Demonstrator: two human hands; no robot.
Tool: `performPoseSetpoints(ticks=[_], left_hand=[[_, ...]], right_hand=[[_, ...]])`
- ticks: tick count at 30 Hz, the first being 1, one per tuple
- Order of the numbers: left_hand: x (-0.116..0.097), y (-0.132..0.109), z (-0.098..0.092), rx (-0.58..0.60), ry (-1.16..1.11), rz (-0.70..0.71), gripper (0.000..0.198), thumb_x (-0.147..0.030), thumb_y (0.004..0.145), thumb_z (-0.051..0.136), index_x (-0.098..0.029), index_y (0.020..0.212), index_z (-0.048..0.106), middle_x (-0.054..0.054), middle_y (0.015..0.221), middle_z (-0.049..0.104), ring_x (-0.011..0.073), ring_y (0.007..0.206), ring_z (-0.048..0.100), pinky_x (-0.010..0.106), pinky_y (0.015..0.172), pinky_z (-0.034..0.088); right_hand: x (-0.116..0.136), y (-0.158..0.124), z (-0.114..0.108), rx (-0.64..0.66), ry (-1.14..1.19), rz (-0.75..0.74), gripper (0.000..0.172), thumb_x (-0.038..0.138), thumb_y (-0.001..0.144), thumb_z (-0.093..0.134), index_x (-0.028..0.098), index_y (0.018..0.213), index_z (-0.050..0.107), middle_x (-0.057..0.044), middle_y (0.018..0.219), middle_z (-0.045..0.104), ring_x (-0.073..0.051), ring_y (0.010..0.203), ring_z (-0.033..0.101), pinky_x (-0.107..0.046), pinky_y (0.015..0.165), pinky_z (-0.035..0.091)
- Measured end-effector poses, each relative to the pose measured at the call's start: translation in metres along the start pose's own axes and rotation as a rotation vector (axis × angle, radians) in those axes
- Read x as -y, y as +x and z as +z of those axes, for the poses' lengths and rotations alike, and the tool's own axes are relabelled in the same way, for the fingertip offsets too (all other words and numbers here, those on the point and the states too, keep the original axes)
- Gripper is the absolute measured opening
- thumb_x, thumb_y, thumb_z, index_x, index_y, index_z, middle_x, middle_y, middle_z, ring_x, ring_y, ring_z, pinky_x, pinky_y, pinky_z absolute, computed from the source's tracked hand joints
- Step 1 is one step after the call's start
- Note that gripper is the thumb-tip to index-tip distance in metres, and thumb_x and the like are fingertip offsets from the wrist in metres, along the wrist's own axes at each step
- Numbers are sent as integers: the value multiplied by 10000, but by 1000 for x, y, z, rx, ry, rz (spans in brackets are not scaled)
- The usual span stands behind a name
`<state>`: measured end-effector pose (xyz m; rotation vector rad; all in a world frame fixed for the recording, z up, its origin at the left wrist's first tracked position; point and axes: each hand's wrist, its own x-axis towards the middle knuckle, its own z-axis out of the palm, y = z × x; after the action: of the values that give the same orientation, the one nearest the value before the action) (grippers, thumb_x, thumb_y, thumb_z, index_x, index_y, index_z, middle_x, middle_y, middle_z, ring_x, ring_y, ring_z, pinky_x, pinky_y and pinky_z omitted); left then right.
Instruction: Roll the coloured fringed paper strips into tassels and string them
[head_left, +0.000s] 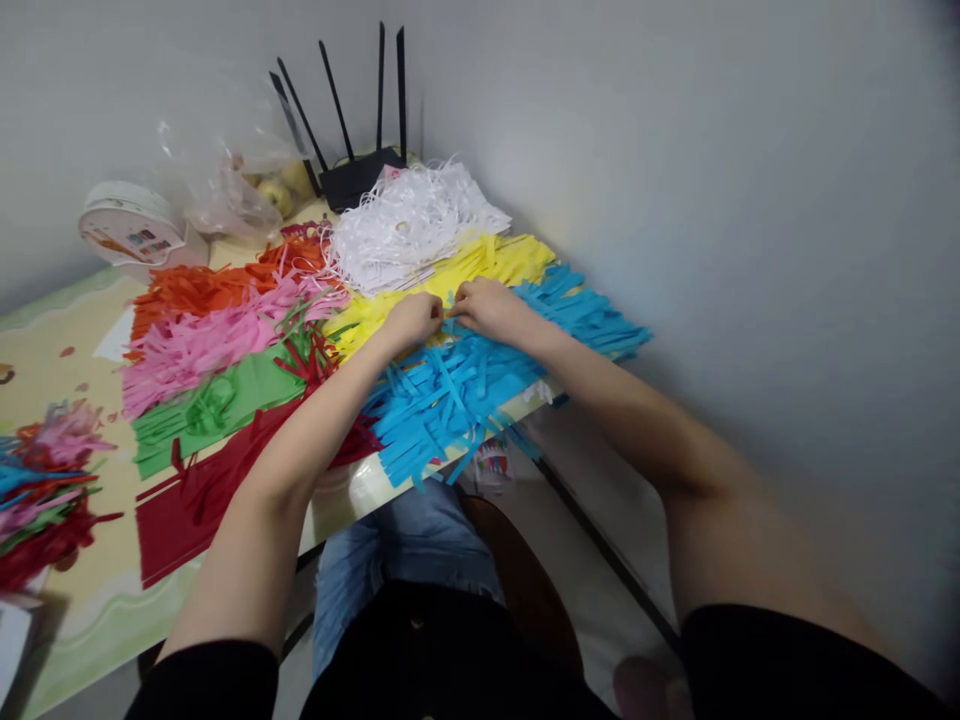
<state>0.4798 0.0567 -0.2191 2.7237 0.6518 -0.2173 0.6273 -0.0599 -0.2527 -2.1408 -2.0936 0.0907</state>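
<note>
My left hand (415, 321) is closed, fingers curled in a pinch, over the border between the yellow fringed paper (487, 262) and the blue fringed paper (457, 375). What its fingertips hold is too small to make out. Just beside it, my right hand (489, 307) pinches a thin blue paper strip (450, 312) at the near edge of the yellow pile. Loose blue strips lie across the blue stack, and some hang past the table edge. White string-like strips (420, 215) are heaped behind the yellow paper.
Orange (202, 290), pink (210, 340), green (247, 390) and dark red (180, 530) fringed papers lie left. A mixed strip bundle (56, 480) sits at far left. Behind stand a black router (360, 178), a plastic bag of fruit (232, 200) and a white container (139, 225).
</note>
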Motion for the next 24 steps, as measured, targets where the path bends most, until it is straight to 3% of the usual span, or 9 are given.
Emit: performPoseSetpoints(ticks=[8,15,24], left_hand=[[14,0,-13,35,-110,-2,293,-196,904,642,-130,1144,795,87,1092,811,194,956,734,250,851,524],[11,4,-8,24,-105,-42,326,-371,893,725,-155,1117,819,101,1039,814,232,938,732,293,854,525],[8,12,-5,13,-90,-59,314,-170,866,620,-167,1103,825,106,1093,814,237,1004,736,293,888,526]], right_hand=[[-4,6,10,-99,136,31,288,154,903,565,126,994,836,-176,1070,727,-303,1040,603,-405,935,436],[-11,11,12,-95,185,88,216,89,772,620,119,911,782,-145,971,713,-262,922,613,-332,799,420],[-11,11,10,-81,218,97,198,84,739,619,135,881,748,-122,960,711,-244,909,614,-305,786,405]])
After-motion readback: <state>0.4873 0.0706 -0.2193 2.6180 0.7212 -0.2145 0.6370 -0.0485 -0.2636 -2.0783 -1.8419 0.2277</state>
